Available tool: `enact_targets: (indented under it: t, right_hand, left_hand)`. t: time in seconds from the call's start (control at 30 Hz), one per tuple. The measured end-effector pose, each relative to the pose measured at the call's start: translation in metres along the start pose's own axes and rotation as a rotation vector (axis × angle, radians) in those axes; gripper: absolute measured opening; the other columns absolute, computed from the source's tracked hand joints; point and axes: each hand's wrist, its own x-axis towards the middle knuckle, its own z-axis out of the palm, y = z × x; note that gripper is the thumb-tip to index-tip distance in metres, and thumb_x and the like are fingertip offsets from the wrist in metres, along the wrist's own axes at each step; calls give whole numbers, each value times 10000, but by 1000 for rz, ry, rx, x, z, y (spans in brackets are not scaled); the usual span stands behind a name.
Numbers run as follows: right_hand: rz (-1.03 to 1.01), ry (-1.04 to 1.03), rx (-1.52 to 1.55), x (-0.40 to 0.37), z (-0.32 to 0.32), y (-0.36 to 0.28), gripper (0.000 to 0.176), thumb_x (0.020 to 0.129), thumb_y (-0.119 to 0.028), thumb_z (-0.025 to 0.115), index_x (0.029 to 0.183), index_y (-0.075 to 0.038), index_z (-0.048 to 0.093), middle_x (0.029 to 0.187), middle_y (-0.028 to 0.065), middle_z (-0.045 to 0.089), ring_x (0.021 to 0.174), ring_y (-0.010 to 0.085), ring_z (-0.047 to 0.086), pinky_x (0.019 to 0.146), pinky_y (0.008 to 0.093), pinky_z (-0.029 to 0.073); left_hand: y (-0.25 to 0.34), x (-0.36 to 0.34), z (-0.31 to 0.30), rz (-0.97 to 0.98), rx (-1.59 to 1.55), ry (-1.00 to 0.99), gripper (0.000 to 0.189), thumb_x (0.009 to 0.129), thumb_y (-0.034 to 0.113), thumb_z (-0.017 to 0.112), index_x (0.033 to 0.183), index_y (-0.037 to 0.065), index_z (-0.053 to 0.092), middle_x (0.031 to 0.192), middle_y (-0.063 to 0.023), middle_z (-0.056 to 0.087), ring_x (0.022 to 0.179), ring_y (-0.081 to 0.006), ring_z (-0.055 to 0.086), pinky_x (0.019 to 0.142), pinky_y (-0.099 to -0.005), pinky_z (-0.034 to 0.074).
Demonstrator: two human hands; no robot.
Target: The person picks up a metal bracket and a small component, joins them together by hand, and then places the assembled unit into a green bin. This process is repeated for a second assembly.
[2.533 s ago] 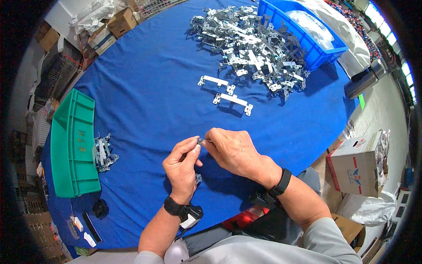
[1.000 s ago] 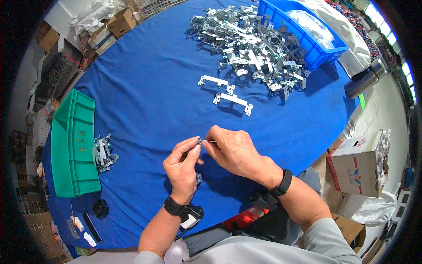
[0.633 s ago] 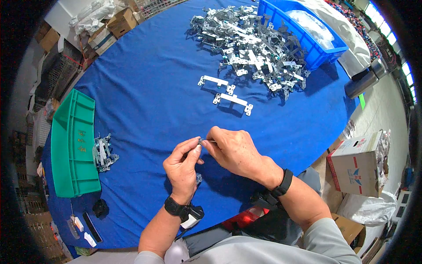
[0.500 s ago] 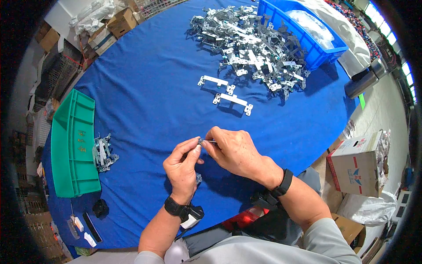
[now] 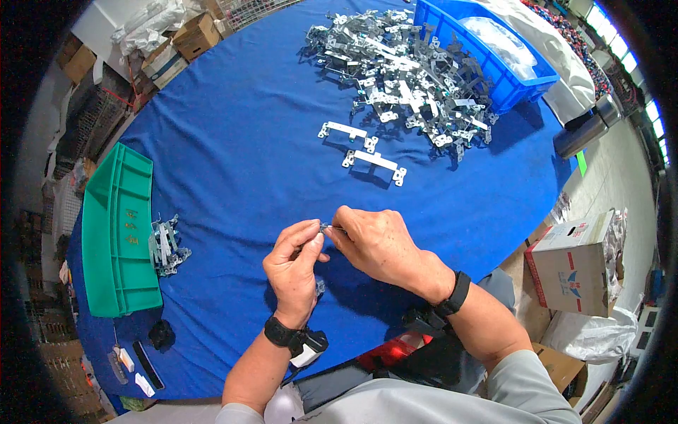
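Note:
My left hand (image 5: 293,265) is closed around a metal bracket (image 5: 320,287); one end shows below the palm and the rest is mostly covered by my fingers. Opposite it, my right hand (image 5: 378,244) pinches a thin metal rod-like piece (image 5: 337,227), its tip at the bracket's upper end by my left fingertips. What the rod is, I cannot make out. Farther off on the blue cloth lie two white-silver brackets, an upper bracket (image 5: 346,131) and a lower bracket (image 5: 374,162), each with hinged-looking plates at its ends.
A large heap of metal brackets (image 5: 402,78) lies at the back beside a blue crate (image 5: 487,67). On the left, a green bin (image 5: 120,240) stands next to a small bracket pile (image 5: 167,247). A steel bottle (image 5: 587,127) and a cardboard box (image 5: 572,265) are at the right.
My right fingers have shifted very slightly at the rod, and less of it shows between the hands. My left hand has stayed almost still.

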Motion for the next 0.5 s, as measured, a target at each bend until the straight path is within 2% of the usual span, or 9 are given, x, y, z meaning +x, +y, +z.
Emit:
enact_targets:
  t: [0.33,0.5]
  right_hand:
    - [17,5,-24,1,-2,-2,236,913,-190,667,786,-35,542,645,142,604,568,337,614,484,423,450]
    - [25,52,43,1,-1,-2,228,914,-185,667,796,-31,548,649,144,592,559,339,599,485,428,440]
  left_hand:
    - [1,-1,1,-67,-28,29,195,897,-32,657,1087,-11,698,993,-99,722,796,-123,673,623,-240,566]
    - [1,-1,0,-71,-40,19,207,901,-32,654,1104,-12,690,1027,-108,721,830,-135,684,634,-250,574]
